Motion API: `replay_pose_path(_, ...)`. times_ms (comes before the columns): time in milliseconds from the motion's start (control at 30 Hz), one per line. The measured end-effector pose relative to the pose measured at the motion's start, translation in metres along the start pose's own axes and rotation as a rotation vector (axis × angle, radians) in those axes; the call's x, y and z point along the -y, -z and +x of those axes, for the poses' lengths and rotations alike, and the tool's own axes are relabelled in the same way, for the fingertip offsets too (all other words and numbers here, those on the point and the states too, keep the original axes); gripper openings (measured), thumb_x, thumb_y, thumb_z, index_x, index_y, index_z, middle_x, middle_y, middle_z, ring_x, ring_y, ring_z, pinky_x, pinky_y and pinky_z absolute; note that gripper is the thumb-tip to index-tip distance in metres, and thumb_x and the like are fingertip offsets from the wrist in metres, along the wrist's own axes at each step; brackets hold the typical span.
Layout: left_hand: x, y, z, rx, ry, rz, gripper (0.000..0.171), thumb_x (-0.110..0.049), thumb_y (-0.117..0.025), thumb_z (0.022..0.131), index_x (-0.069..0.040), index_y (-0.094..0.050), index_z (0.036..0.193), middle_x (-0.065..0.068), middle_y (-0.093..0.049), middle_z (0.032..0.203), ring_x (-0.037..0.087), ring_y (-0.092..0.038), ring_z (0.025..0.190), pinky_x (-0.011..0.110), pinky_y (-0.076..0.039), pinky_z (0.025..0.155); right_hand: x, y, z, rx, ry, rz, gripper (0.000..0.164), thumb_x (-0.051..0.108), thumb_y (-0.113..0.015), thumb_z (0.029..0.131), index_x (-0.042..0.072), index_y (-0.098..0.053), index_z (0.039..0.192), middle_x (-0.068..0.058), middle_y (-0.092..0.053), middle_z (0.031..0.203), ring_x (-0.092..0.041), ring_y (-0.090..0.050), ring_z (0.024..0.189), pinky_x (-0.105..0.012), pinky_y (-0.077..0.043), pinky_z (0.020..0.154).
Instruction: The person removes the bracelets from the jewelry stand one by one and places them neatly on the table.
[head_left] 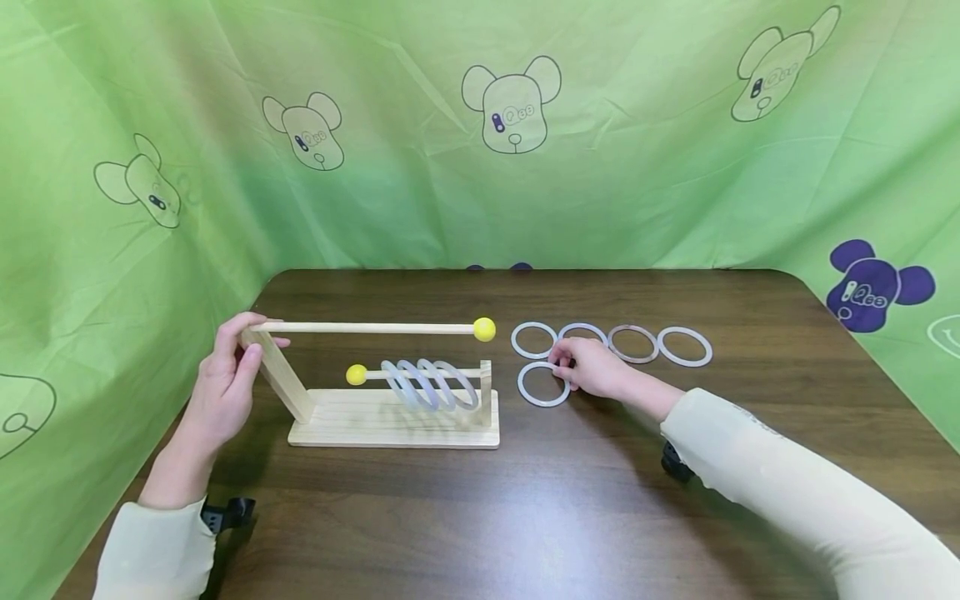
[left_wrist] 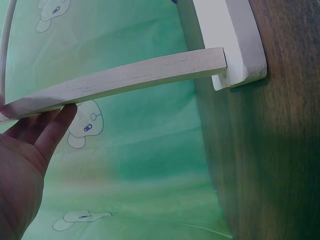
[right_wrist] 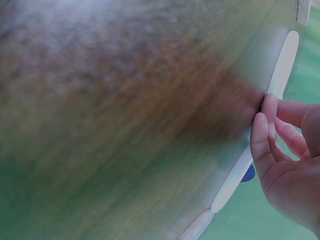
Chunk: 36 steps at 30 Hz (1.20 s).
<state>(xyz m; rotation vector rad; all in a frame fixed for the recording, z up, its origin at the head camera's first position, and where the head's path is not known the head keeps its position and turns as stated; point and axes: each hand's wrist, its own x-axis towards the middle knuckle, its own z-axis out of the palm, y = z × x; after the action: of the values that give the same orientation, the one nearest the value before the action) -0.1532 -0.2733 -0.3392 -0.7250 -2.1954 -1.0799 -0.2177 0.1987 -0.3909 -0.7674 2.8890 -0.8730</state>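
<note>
A pale wooden stand (head_left: 360, 429) has a slanted post (head_left: 281, 375), a long upper rod (head_left: 367, 328) and a shorter lower rod (head_left: 377, 376), each rod tipped with a yellow ball. My left hand (head_left: 223, 396) grips the post's top, where the upper rod begins; in the left wrist view its fingers lie against the post (left_wrist: 140, 75). Several whitish translucent rings (head_left: 429, 392) hang on the lower rod. Right of the stand, my right hand (head_left: 596, 367) pinches the right edge of a white ring (head_left: 543, 404) low over the table.
Behind that ring, several similar rings (head_left: 685, 362) lie in a row on the brown wooden table (head_left: 420, 525). A green cloth (head_left: 405, 200) printed with bear and mouse heads surrounds the table's back and sides.
</note>
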Motion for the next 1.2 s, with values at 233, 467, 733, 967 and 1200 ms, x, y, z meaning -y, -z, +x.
replay_pose_path(233, 0.000, 0.000, 0.000, 0.002, -0.001, 0.009, 0.033, 0.010, -0.039, 0.097, 0.003, -0.041, 0.130, 0.019, -0.067, 0.098, 0.005, -0.057, 0.105, 0.016, -0.038, 0.086, -0.001, -0.001, 0.003, -0.006, -0.029, -0.011, 0.008, -0.003, -0.068, 0.086, 0.001, -0.062, 0.088, 0.002, -0.055, 0.065, -0.008, -0.055, 0.048, -0.029, -0.045, 0.061)
replay_pose_path(467, 0.001, 0.000, -0.001, 0.004, -0.005, 0.012, 0.033, 0.010, -0.040, 0.097, 0.003, -0.041, 0.129, 0.012, -0.068, 0.099, 0.005, -0.057, 0.106, 0.016, -0.037, 0.087, 0.000, -0.002, 0.004, -0.008, -0.057, -0.022, 0.006, -0.001, -0.069, 0.086, 0.001, -0.063, 0.088, 0.003, -0.056, 0.065, -0.009, -0.056, 0.049, -0.032, -0.046, 0.066)
replay_pose_path(733, 0.002, 0.000, 0.000, 0.004, -0.008, -0.006, 0.034, 0.012, -0.040, 0.097, 0.004, -0.041, 0.129, 0.013, -0.068, 0.099, 0.000, -0.056, 0.107, 0.016, -0.038, 0.088, -0.002, -0.001, 0.005, -0.009, -0.060, 0.001, 0.006, -0.002, -0.068, 0.087, 0.000, -0.061, 0.088, 0.002, -0.056, 0.066, -0.008, -0.056, 0.049, -0.029, -0.046, 0.062)
replay_pose_path(967, 0.001, 0.000, -0.001, 0.002, 0.003, 0.002, 0.035, 0.012, -0.039, 0.097, 0.003, -0.041, 0.130, 0.018, -0.067, 0.098, 0.004, -0.056, 0.106, 0.015, -0.037, 0.087, 0.001, 0.002, 0.001, -0.016, -0.065, 0.065, 0.007, -0.001, -0.068, 0.087, -0.001, -0.062, 0.090, 0.000, -0.058, 0.069, -0.012, -0.058, 0.050, -0.027, -0.047, 0.057)
replay_pose_path(1200, 0.002, -0.001, 0.000, -0.001, -0.006, -0.014, 0.035, 0.012, -0.040, 0.096, 0.004, -0.041, 0.130, 0.016, -0.067, 0.099, 0.003, -0.056, 0.105, 0.016, -0.038, 0.086, 0.019, 0.013, -0.011, -0.054, -0.033, 0.176, 0.009, 0.000, -0.067, 0.088, -0.003, -0.063, 0.095, -0.004, -0.060, 0.077, -0.021, -0.062, 0.054, -0.027, -0.050, 0.054)
